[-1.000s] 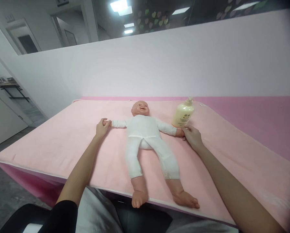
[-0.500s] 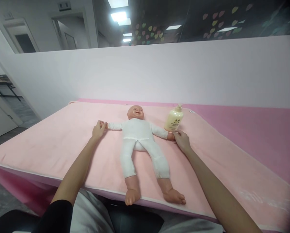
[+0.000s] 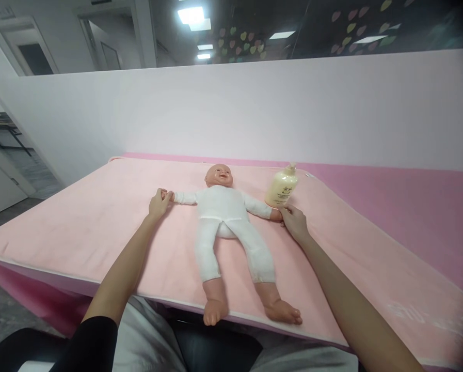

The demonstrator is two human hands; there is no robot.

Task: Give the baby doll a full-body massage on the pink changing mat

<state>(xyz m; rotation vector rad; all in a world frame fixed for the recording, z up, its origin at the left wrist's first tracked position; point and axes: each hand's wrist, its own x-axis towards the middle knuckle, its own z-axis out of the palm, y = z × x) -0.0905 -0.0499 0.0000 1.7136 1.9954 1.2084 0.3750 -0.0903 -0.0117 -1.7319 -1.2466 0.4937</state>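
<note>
A baby doll (image 3: 224,204) with a white cloth body lies on its back, head at the far side and bare feet toward me. Both its arms are stretched out sideways. My left hand (image 3: 160,202) is closed around the doll's hand on the left. On the right, my right hand (image 3: 294,221) grips the doll's other hand between thumb and fingers. Just beyond my right hand stands a pale yellow pump bottle (image 3: 282,187) with dark print on its front.
A pink towel (image 3: 80,222) with a white edge covers the table; the doll's feet reach its near edge. Behind it rises a white wall (image 3: 254,113) topped by dark glass. Pink surface (image 3: 409,217) shows at the right. My lap is below the table edge.
The view has shifted slightly, so everything sits a little higher and to the right. Both hands keep hold of the doll's hands, and its pose looks the same.
</note>
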